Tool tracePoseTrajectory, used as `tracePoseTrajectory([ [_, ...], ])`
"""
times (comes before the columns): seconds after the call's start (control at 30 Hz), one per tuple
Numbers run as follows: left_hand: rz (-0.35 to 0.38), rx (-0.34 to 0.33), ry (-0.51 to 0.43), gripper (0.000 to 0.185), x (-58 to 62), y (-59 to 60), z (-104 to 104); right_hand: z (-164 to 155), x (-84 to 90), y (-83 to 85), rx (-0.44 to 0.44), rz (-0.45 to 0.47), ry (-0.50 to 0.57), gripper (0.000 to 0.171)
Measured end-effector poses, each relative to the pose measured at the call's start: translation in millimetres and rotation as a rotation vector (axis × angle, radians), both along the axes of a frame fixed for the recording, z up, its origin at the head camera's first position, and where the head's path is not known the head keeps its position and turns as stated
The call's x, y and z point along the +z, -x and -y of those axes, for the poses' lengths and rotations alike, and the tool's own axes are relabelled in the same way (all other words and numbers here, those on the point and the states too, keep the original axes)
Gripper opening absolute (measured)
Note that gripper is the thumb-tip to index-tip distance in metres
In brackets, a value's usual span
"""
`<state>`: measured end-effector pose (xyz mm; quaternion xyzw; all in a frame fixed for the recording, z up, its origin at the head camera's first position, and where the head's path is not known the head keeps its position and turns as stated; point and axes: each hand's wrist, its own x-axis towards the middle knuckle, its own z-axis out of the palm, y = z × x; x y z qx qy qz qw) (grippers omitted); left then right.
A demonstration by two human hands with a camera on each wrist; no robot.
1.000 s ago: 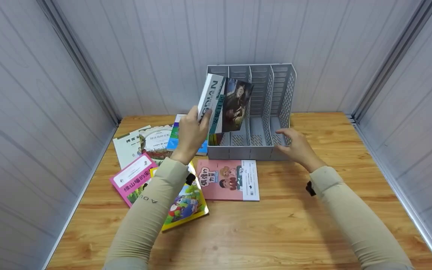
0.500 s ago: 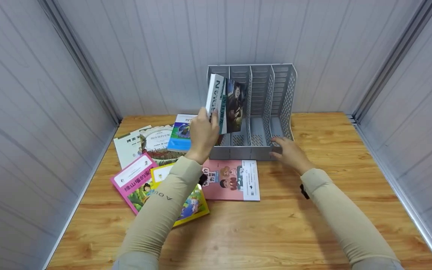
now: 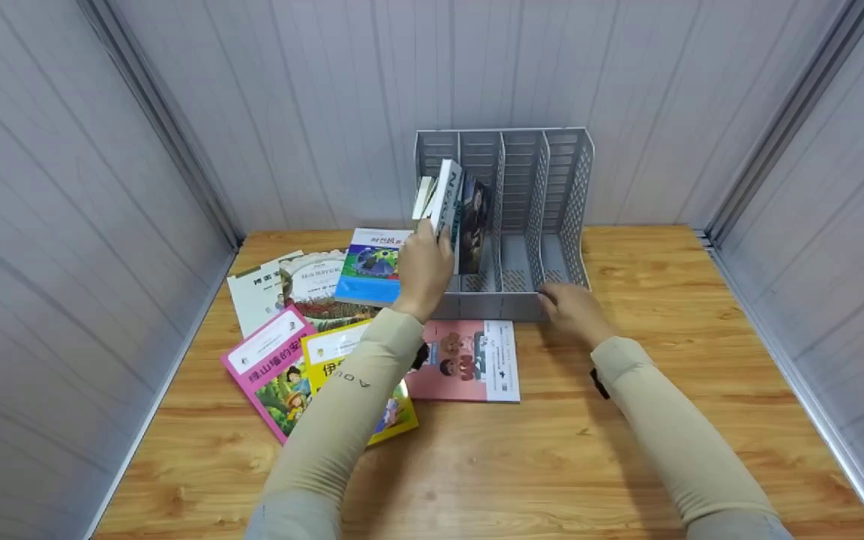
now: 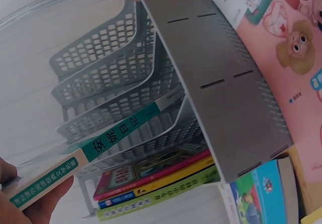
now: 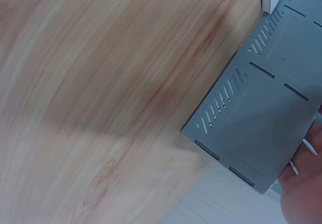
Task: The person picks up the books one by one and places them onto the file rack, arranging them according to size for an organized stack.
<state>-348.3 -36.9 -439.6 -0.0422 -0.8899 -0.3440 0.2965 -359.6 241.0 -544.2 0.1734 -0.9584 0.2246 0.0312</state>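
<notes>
My left hand point(image 3: 424, 266) grips a thick book with a white and teal spine point(image 3: 449, 201) and holds it upright in the leftmost slot of the grey file rack point(image 3: 552, 195). In the left wrist view the book's teal spine point(image 4: 118, 133) reaches into the mesh dividers, and my fingers point(image 4: 35, 204) hold its lower end. Several thin books point(image 4: 156, 183) stand in that slot beside it. My right hand point(image 3: 567, 307) holds the rack's front right corner. The right wrist view shows the rack's front wall point(image 5: 266, 128) with that hand point(image 5: 302, 183) at its edge.
Several books lie flat on the wooden table point(image 3: 552, 450) left of and before the rack: a blue one point(image 3: 368, 266), a white one point(image 3: 256, 289), a magenta one point(image 3: 271, 360), a yellow one point(image 3: 338, 349) and a pink one point(image 3: 469, 360). Grey panel walls enclose the table.
My left hand has moved right and turned the book from tilted to upright, lowering it into the leftmost slot. My right hand has slid down and left onto the rack's front corner.
</notes>
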Motion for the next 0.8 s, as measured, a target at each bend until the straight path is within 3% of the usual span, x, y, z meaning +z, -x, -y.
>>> tracePoseTrajectory([
  [0.37,0.153,0.095,0.079,0.029,-12.2,15.5,-15.8,3.9,1.2,5.0,-0.027,-0.011,-0.049,0.022],
  [0.8,0.278,0.100,0.078,0.031,-11.4,28.2,-26.4,4.5,4.5,3.4,-0.030,-0.006,-0.105,0.020],
])
